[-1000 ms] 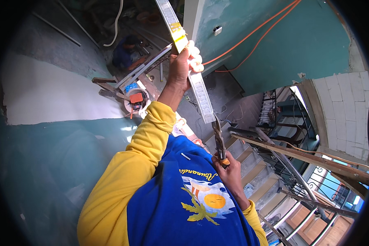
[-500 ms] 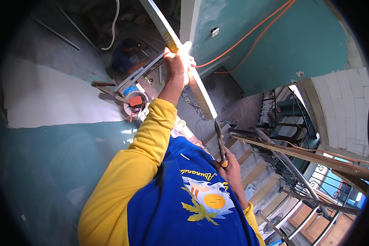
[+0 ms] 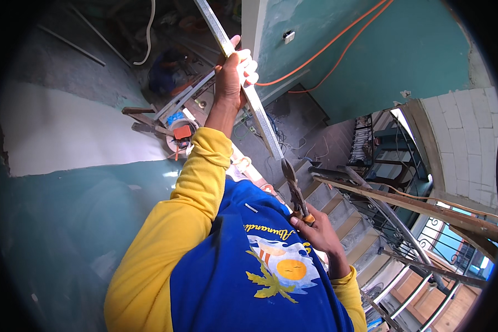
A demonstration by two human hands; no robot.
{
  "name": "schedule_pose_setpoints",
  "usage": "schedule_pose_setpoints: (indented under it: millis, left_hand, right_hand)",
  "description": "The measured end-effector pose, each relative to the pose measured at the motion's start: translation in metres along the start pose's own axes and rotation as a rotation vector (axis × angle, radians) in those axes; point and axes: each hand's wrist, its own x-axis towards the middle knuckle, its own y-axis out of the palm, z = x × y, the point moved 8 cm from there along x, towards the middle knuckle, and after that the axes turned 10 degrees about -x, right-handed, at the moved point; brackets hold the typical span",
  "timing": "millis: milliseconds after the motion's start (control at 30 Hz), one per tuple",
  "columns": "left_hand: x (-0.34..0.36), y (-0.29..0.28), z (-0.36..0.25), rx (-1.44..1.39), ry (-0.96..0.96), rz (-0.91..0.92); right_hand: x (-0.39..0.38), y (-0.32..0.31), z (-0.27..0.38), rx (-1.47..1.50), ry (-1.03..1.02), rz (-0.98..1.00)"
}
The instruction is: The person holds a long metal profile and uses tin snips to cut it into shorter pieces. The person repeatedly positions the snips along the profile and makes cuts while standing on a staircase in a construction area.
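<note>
My left hand [image 3: 235, 76] is raised in the upper middle, its fingers wrapped round a long, narrow metal channel [image 3: 264, 123]. The bar slopes from the top edge down toward the right. Lower down, my right hand [image 3: 320, 233] is closed on the orange-ended handles of a pair of tin snips [image 3: 294, 185], held in front of my blue sweatshirt. The snips point upward, and the tip of their dark jaws meets the channel's lower end. Whether the metal lies between the blades I cannot tell.
A bucket [image 3: 169, 143] with an orange-red item and tools stands left of my forearm. Stairs [image 3: 346, 235] descend at the right, beside a wooden rail [image 3: 409, 202] and metal railings. Orange cords [image 3: 337, 47] hang along the green wall. A dim blue shape is at upper left.
The channel has turned about its length and shifted slightly left, showing a narrower face. The snips tilt further left, their handles slightly more apart. Both hands keep their hold.
</note>
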Motion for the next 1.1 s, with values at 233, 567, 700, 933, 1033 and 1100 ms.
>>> schedule_pose_setpoints:
  millis: [233, 567, 700, 933, 1033, 1100]
  left_hand:
    - [-0.002, 0.006, -0.002, 0.009, 0.004, 0.025]
    - [-0.001, 0.006, -0.003, 0.021, -0.006, 0.005]
    - [0.002, 0.003, -0.002, 0.001, -0.011, 0.003]
    - [0.002, 0.004, -0.001, 0.017, -0.007, 0.033]
    - [-0.003, 0.005, -0.002, 0.072, 0.003, 0.028]
    - [-0.003, 0.011, -0.002, 0.071, 0.013, 0.039]
  right_hand:
    - [0.009, -0.006, 0.014, -0.023, -0.039, -0.012]
    - [0.015, -0.007, 0.026, 0.027, -0.097, -0.053]
    - [0.016, -0.009, 0.028, 0.004, -0.083, -0.046]
    - [0.02, -0.009, 0.02, -0.019, -0.08, -0.074]
    - [0.021, -0.007, 0.017, -0.016, -0.069, -0.085]
    - [0.021, -0.007, 0.014, -0.029, -0.069, -0.107]
